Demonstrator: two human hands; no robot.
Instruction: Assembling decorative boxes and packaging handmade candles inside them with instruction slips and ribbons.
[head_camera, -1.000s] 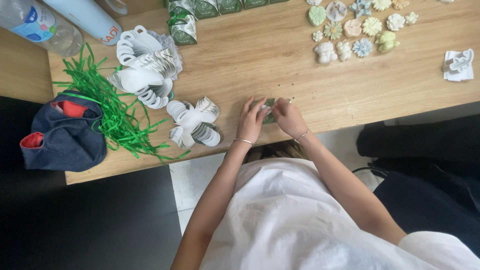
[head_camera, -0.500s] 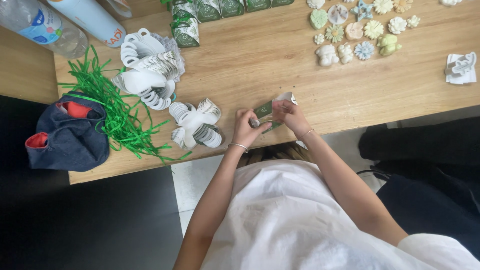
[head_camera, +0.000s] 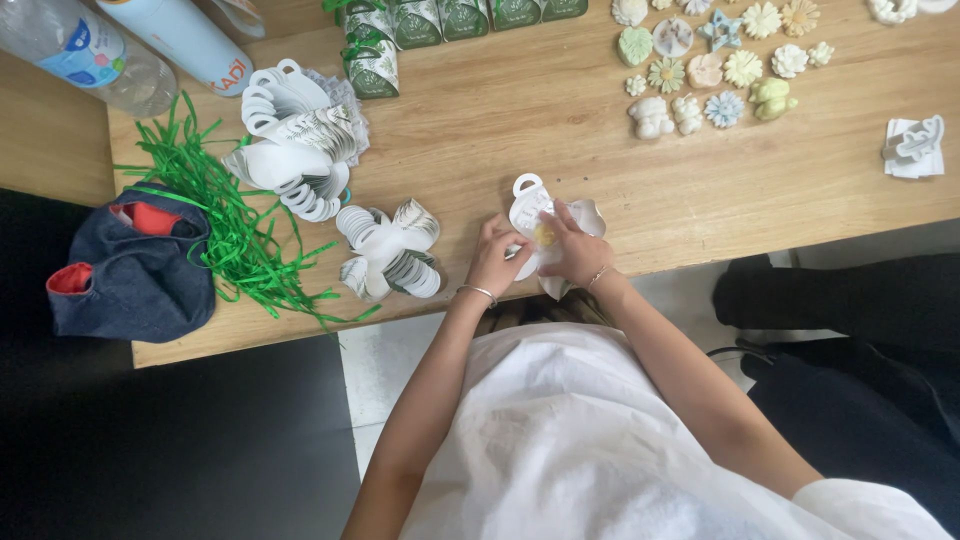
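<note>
Both hands work at the near edge of a wooden table (head_camera: 520, 120). My left hand (head_camera: 495, 258) and my right hand (head_camera: 575, 250) both grip a flat white paper box blank (head_camera: 530, 205) with rounded petal flaps, opened out. A small yellowish piece (head_camera: 545, 235) rests in its middle between my fingers. A thin bracelet is on each wrist. A small pile of the same white blanks (head_camera: 390, 250) lies just left of my left hand.
A larger heap of white blanks (head_camera: 295, 150), green paper shred (head_camera: 230, 225) and a dark blue pouch (head_camera: 130, 265) lie at left. Two bottles (head_camera: 90, 50) stand at the far left. Folded green boxes (head_camera: 450, 18) line the back. Small pastel flower shapes (head_camera: 710, 65) lie at right.
The small green folded piece between my hands has been opened into a flat white petal-shaped blank, and a yellowish piece now sits in its middle. The view has drifted slightly.
</note>
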